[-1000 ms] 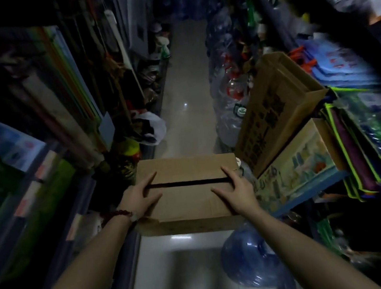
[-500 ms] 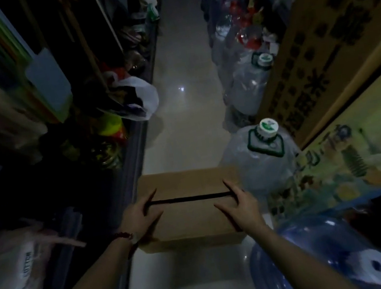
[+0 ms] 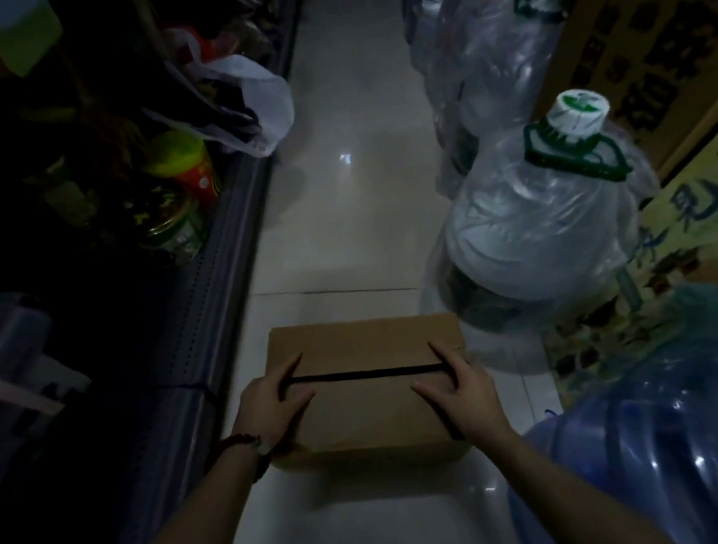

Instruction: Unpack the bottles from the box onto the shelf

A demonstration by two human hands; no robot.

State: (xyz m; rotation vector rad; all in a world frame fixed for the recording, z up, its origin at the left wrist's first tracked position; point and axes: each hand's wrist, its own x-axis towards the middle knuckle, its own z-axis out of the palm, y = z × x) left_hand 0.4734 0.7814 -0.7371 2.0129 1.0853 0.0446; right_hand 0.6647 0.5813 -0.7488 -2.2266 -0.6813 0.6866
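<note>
A brown cardboard box (image 3: 372, 417) with its top flaps closed, a dark seam between them, sits low in the aisle at floor level. No bottles from inside it show. My left hand (image 3: 270, 405) lies on the box's left top edge, index finger and thumb stretched straight over the flaps. A red cord circles that wrist. On the right top edge my right hand (image 3: 461, 383) lies the same way, fingers straight. The dark metal shelf (image 3: 221, 256) runs along the left of the aisle.
Large plastic-wrapped water jugs (image 3: 540, 232) stand right of the box, and a blue jug (image 3: 664, 458) is near my right arm. Printed cartons (image 3: 659, 7) lean at far right. Jars (image 3: 183, 173) and a white plastic bag (image 3: 261, 98) sit on the left shelf. Pale floor tiles (image 3: 351, 154) stretch ahead.
The box has come down from waist height to floor level with both hands still on its top, and my view has dropped with it. The hands' placement is unchanged.
</note>
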